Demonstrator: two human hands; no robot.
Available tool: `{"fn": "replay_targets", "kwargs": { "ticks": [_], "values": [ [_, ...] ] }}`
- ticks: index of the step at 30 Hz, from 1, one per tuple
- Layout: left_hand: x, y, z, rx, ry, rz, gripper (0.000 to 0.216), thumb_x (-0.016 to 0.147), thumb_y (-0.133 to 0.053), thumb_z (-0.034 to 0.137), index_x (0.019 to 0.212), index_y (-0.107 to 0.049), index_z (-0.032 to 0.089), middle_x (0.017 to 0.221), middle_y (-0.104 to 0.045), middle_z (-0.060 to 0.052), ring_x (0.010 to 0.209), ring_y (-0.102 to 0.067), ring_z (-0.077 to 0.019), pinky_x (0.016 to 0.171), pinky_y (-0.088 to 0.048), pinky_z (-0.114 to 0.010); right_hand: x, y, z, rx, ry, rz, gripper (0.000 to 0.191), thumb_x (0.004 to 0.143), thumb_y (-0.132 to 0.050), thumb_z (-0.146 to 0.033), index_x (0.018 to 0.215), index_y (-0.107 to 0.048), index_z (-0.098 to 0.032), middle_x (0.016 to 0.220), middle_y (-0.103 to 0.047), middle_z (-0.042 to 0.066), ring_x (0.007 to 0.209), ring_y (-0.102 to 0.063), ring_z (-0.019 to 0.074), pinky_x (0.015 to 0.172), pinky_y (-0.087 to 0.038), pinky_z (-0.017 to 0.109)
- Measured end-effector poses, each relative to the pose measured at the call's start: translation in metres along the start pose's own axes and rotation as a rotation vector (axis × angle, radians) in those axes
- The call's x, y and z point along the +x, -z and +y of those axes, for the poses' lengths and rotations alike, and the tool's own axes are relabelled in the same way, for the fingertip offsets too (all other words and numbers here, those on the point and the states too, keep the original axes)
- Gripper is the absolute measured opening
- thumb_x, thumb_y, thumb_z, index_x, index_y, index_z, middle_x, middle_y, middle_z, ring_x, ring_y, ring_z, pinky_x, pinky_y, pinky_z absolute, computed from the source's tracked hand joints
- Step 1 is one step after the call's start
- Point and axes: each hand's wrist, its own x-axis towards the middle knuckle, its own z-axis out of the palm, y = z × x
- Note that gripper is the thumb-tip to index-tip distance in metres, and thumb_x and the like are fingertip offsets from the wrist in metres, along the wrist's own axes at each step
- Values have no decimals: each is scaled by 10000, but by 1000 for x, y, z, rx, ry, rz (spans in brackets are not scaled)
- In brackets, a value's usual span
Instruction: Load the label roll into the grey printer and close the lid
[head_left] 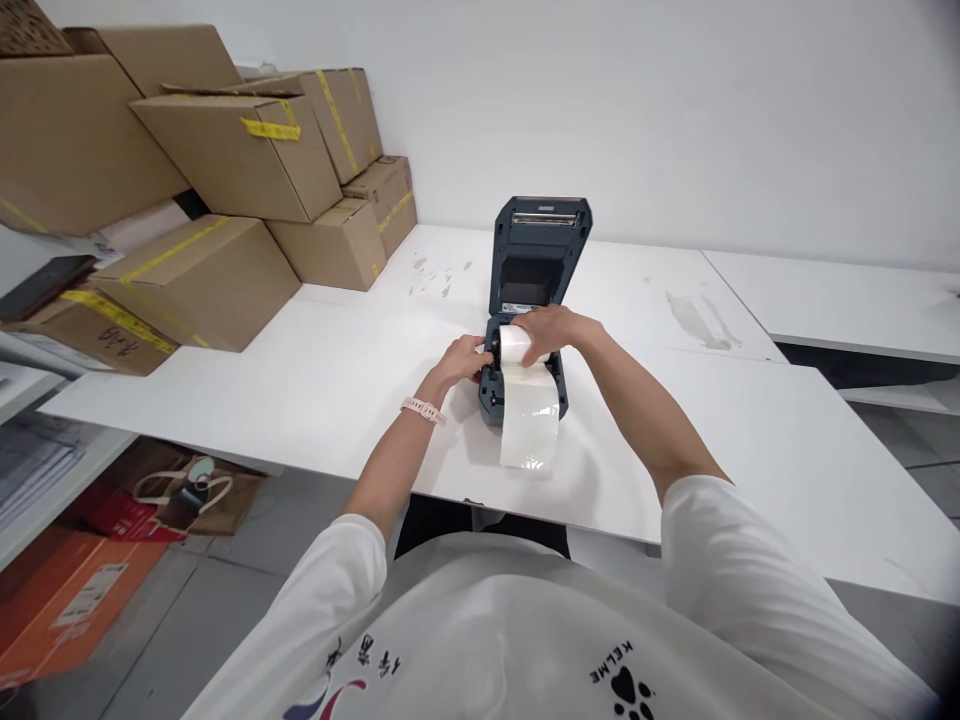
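A dark grey label printer [541, 262] stands on the white table with its lid raised. Inside its body sits a roll of white labels [513, 345], and a loose strip of labels [529, 425] hangs forward over the printer's front onto the table. My right hand [547, 330] is closed over the top of the roll, fingers wrapped round its right part. At the printer's left side is my left hand [463, 360], its fingers bent against the edge of the body near the roll holder; part of the fingertips is hidden.
Cardboard boxes [202, 270] with yellow tape are stacked at the left on the white table [330, 390]. A white wall rises behind. Below left, a paper bag [232, 500] and an orange box [90, 600] lie on the floor. Another white table [847, 295] adjoins at the right.
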Motion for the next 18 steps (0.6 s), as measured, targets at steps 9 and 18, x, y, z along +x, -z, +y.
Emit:
{"fn": "replay_targets", "kwargs": {
  "ticks": [9, 18],
  "values": [
    [-4, -3, 5, 85, 5, 44, 468, 796, -610, 193, 1248, -730, 163, 715, -705, -33, 575, -652, -167, 630, -573, -297, -3, -37, 7, 62, 6, 88, 798, 808, -750, -511, 1506, -534, -188, 1424, -636, 185, 1365, -518, 437, 1160, -308, 558],
    [-12, -7, 4, 67, 18, 96, 530, 821, -570, 232, 1334, -699, 189, 781, -728, -45, 623, -663, -169, 624, -576, -284, -80, -92, -24, 405, 163, 362, 525, 1059, -365, -502, 1385, -660, -216, 1368, -706, 106, 1235, -635, 322, 1069, -456, 459]
  ]
}}
